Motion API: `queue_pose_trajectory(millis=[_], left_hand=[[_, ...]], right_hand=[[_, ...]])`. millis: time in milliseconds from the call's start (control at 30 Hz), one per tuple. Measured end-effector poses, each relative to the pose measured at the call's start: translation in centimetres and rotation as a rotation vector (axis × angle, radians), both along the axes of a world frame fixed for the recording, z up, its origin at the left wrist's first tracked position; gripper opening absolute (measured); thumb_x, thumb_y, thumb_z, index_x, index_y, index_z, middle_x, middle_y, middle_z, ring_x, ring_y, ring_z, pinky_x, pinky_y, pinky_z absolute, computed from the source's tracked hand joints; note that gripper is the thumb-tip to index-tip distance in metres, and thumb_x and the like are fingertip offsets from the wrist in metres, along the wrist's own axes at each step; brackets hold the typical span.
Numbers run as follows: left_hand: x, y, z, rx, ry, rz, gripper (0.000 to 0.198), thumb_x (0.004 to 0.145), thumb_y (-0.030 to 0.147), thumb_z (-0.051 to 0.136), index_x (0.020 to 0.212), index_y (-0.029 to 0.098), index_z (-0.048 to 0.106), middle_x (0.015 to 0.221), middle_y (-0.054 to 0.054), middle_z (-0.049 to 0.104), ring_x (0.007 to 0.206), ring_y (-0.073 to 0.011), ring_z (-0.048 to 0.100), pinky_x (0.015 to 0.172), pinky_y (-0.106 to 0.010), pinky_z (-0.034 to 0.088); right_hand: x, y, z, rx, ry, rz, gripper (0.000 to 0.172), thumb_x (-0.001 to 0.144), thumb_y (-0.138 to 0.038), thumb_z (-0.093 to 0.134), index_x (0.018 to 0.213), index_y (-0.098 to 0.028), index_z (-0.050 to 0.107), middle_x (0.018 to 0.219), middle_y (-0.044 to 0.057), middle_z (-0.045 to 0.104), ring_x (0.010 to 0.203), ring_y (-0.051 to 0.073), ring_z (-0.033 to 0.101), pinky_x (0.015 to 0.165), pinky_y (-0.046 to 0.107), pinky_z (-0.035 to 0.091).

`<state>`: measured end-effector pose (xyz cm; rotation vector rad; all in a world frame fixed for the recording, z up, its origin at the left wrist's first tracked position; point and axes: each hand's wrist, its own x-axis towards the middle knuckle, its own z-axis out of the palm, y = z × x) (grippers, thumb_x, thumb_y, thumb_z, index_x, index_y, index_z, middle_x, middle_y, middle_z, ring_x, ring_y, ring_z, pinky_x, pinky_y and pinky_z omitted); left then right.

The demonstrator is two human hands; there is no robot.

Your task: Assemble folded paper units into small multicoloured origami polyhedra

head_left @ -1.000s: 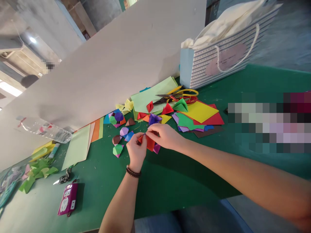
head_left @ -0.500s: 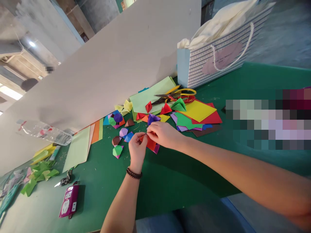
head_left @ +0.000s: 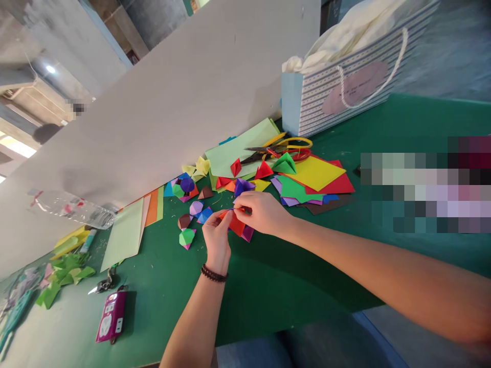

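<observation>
My left hand (head_left: 218, 232) is closed in a pinch, its thumb and index finger meeting at a small dark purple bit of folded paper (head_left: 231, 209). From the other side, my right hand (head_left: 263, 210) pinches the same bit with its fingertips. Right under the fingers is a red-orange folded paper (head_left: 237, 225), partly covered by the hands; I cannot tell if it is joined to the pinched bit. A magenta paper piece (head_left: 247, 234) pokes out beside it. Small folded shapes lie close by: a blue one (head_left: 204, 215), a lilac one (head_left: 196, 208) and a green-and-magenta one (head_left: 187, 237).
Scissors (head_left: 295, 151) lie on light green sheets (head_left: 238, 148) at the back. Coloured paper (head_left: 316, 174) is stacked to the right, near a striped bag (head_left: 353, 82). Leftward are a plastic bottle (head_left: 72, 208), pliers-like cutters (head_left: 107, 281) and a purple packet (head_left: 111, 316).
The view has shifted slightly. Both hands stay together at nearly the same spot, and the right fingers have rolled a little, showing more of the gap behind the fingertips.
</observation>
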<state>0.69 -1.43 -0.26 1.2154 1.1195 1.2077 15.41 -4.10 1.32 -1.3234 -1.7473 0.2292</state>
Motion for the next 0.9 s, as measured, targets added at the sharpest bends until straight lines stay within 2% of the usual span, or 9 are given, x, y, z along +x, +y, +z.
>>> queue_pose_trajectory(millis=[67, 233, 433, 533, 700, 900], left_hand=[[0.1, 0.0, -0.2, 0.024, 0.032, 0.011, 0.025, 0.065, 0.032, 0.076, 0.079, 0.012, 0.072, 0.073, -0.004, 0.07, 0.065, -0.0112, 0.061, 0.062, -0.023, 0.049], [0.1, -0.3, 0.1, 0.181, 0.325, 0.08, 0.019, 0.071, 0.03, 0.069, 0.079, 0.013, 0.073, 0.073, -0.005, 0.071, 0.066, -0.0136, 0.062, 0.06, -0.024, 0.05], [0.1, -0.9, 0.5, 0.385, 0.6, 0.116, 0.013, 0.078, 0.025, 0.062, 0.081, 0.017, 0.073, 0.077, -0.005, 0.073, 0.068, -0.0157, 0.065, 0.065, -0.028, 0.053], [-0.1, -1.1, 0.3, 0.456, 0.655, 0.115, 0.014, 0.08, 0.023, 0.061, 0.084, 0.018, 0.074, 0.083, -0.006, 0.074, 0.073, -0.0175, 0.067, 0.069, -0.03, 0.055], [-0.2, -1.4, 0.1, 0.476, 0.671, 0.021, 0.021, 0.078, 0.017, 0.06, 0.095, 0.019, 0.074, 0.092, -0.007, 0.075, 0.081, -0.0191, 0.069, 0.076, -0.033, 0.056], [-0.2, -1.6, 0.2, 0.526, 0.745, 0.01, 0.022, 0.078, 0.014, 0.06, 0.095, 0.021, 0.074, 0.094, -0.007, 0.075, 0.084, -0.0201, 0.07, 0.077, -0.033, 0.056]], right_hand=[[-0.1, 0.0, 0.0, -0.005, 0.007, -0.002, 0.016, 0.077, -0.011, 0.055, 0.064, -0.018, 0.055, 0.065, 0.0, 0.057, 0.062, 0.012, 0.05, 0.057, 0.024, 0.034], [-0.5, 0.0, -0.4, 0.01, -0.075, -0.047, 0.018, 0.079, -0.011, 0.053, 0.063, -0.018, 0.054, 0.069, 0.003, 0.061, 0.067, 0.015, 0.054, 0.06, 0.026, 0.037], [-1.0, 0.0, -1.0, 0.048, -0.21, -0.069, 0.021, 0.086, -0.014, 0.049, 0.068, -0.017, 0.059, 0.076, 0.008, 0.064, 0.077, 0.019, 0.058, 0.068, 0.029, 0.041], [-1.1, 0.1, -1.0, 0.052, -0.236, -0.068, 0.021, 0.086, -0.013, 0.049, 0.068, -0.017, 0.059, 0.078, 0.008, 0.064, 0.077, 0.018, 0.057, 0.069, 0.029, 0.041], [-0.8, 0.2, -1.0, 0.036, -0.265, -0.087, 0.019, 0.086, -0.013, 0.049, 0.071, -0.016, 0.06, 0.077, 0.008, 0.063, 0.076, 0.018, 0.056, 0.066, 0.028, 0.039], [-0.7, 0.1, -0.9, 0.017, -0.317, -0.021, 0.019, 0.087, -0.015, 0.049, 0.072, -0.015, 0.06, 0.078, 0.009, 0.062, 0.076, 0.019, 0.055, 0.065, 0.03, 0.037]])
